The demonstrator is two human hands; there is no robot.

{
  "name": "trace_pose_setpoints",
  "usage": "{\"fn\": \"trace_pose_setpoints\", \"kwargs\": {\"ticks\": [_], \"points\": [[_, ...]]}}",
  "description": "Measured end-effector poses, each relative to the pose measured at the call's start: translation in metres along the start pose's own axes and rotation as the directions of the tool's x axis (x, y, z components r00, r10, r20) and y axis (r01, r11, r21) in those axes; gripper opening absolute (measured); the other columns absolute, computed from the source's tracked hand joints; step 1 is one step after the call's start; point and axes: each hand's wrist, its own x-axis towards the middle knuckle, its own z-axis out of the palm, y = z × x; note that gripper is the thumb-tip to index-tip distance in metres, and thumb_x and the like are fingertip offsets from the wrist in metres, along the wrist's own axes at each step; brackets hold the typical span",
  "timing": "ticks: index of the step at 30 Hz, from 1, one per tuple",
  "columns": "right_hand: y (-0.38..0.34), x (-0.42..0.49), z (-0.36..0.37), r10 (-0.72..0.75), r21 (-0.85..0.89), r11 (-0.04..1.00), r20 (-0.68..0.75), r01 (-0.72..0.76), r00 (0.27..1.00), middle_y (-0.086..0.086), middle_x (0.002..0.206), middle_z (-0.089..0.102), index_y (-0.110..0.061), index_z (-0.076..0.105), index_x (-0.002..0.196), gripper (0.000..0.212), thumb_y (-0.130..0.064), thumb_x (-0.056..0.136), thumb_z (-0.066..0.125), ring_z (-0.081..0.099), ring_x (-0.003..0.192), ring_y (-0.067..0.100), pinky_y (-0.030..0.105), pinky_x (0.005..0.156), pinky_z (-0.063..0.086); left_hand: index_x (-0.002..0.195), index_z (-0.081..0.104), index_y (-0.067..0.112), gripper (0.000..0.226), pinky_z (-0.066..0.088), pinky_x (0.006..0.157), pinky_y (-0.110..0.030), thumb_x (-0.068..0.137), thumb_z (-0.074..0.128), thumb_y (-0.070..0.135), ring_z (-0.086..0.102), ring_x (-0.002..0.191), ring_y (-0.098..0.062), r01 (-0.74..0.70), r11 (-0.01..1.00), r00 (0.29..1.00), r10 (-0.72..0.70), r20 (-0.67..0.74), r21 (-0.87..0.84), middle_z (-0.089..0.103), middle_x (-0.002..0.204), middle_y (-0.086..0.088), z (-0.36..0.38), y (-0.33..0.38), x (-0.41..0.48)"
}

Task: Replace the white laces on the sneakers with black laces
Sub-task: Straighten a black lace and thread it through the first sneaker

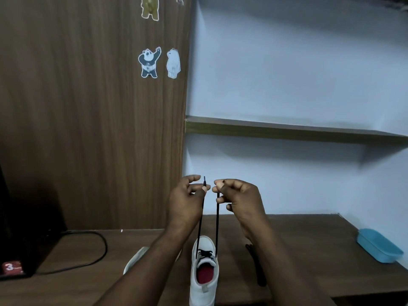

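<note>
Your left hand (187, 197) and right hand (240, 195) each pinch one end of the black lace (217, 217), drawn taut above the white sneaker (204, 293) on the table (309, 250) below them. Level both ends, then thread the next eyelets evenly.

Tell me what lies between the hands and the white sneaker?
Head view: a black lace runs in two strands from the left hand and right hand to the sneaker.
</note>
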Motion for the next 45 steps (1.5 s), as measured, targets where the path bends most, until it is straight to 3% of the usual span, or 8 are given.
{"fn": "trace_pose_setpoints", "kwargs": {"ticks": [4,8,13,17,20,28,38,45], "points": [[-0.007,0.011,0.003,-0.089,-0.172,0.983,-0.102,0.07,0.991,-0.012,0.084,0.077,-0.025,0.08,0.087,0.014,-0.036,0.093,0.075,0.066,0.068,0.002,0.022,0.071,0.05,0.089,0.075,0.024,0.01,0.058,0.091,-0.042,0.089,0.076,0.014,0.073,0.087,-0.01,0.035,0.999,0.999,-0.035,-0.042,0.011,0.078,0.084,0.013,-0.003,0.007,0.003],[-0.013,0.023,0.005,-0.165,-0.34,0.932,-0.088,0.126,0.982,-0.019,0.096,0.075,-0.029,0.081,0.092,0.01,-0.035,0.094,0.073,0.064,0.095,-0.006,0.02,0.084,0.047,0.088,0.069,0.022,0.013,0.06,0.083,-0.048,0.094,0.067,0.01,0.074,0.084,-0.024,0.051,0.996,0.996,-0.045,-0.075,0.07,0.078,0.081,0.009,-0.002,0.016,0.01],[-0.016,0.033,0.01,-0.213,-0.473,0.866,-0.056,0.162,0.976,-0.019,0.099,0.073,-0.028,0.081,0.095,0.013,-0.029,0.097,0.069,0.062,0.094,-0.004,0.011,0.077,0.041,0.086,0.068,0.023,0.018,0.061,0.077,-0.044,0.098,0.059,0.012,0.073,0.079,-0.016,0.068,0.974,0.997,-0.058,-0.053,0.217,0.077,0.079,0.01,0.0,0.026,0.019],[-0.02,0.036,0.011,-0.203,-0.454,0.88,-0.086,0.143,0.975,-0.018,0.094,0.075,-0.026,0.081,0.093,0.012,-0.025,0.096,0.07,0.066,0.085,0.0,0.018,0.076,0.047,0.081,0.067,0.026,0.023,0.057,0.068,-0.032,0.098,0.057,0.013,0.069,0.077,-0.009,0.019,0.937,0.999,-0.006,-0.038,0.349,0.075,0.078,0.012,-0.001,0.032,0.024],[-0.022,0.035,0.01,-0.204,-0.446,0.885,-0.105,0.137,0.973,-0.019,0.084,0.075,-0.027,0.081,0.09,0.008,-0.023,0.092,0.076,0.066,0.077,-0.009,0.011,0.069,0.045,0.08,0.065,0.029,0.025,0.046,0.056,-0.023,0.096,0.056,0.012,0.066,0.073,-0.003,-0.014,0.907,0.999,0.029,-0.028,0.42,0.073,0.079,0.015,-0.001,0.037,0.023],[-0.029,0.031,0.015,-0.197,-0.403,0.908,-0.17,0.114,0.965,-0.014,0.072,0.074,-0.028,0.078,0.08,0.008,-0.024,0.085,0.084,0.066,0.065,-0.002,0.019,0.065,0.049,0.082,0.066,0.027,0.019,0.051,0.062,-0.032,0.095,0.058,0.016,0.065,0.073,-0.016,-0.083,0.885,0.995,0.1,-0.012,0.457,0.07,0.08,0.009,0.002,0.041,0.022],[-0.028,0.027,0.015,-0.18,-0.381,0.918,-0.158,0.108,0.971,-0.018,0.077,0.075,-0.029,0.08,0.084,0.009,-0.022,0.09,0.077,0.066,0.075,-0.009,0.015,0.068,0.047,0.088,0.067,0.028,0.011,0.038,0.056,-0.023,0.098,0.064,0.025,0.059,0.074,-0.001,-0.094,0.893,0.991,0.127,-0.045,0.44,0.066,0.081,0.014,0.008,0.035,0.017],[-0.029,0.027,0.016,-0.167,-0.359,0.928,-0.158,0.101,0.973,-0.021,0.076,0.075,-0.028,0.08,0.08,0.01,-0.021,0.088,0.078,0.068,0.075,-0.007,0.017,0.07,0.048,0.085,0.067,0.026,0.012,0.036,0.055,-0.025,0.098,0.066,0.026,0.061,0.072,-0.006,-0.083,0.9,0.993,0.109,-0.036,0.429,0.066,0.077,0.012,0.011,0.035,0.017]]}}
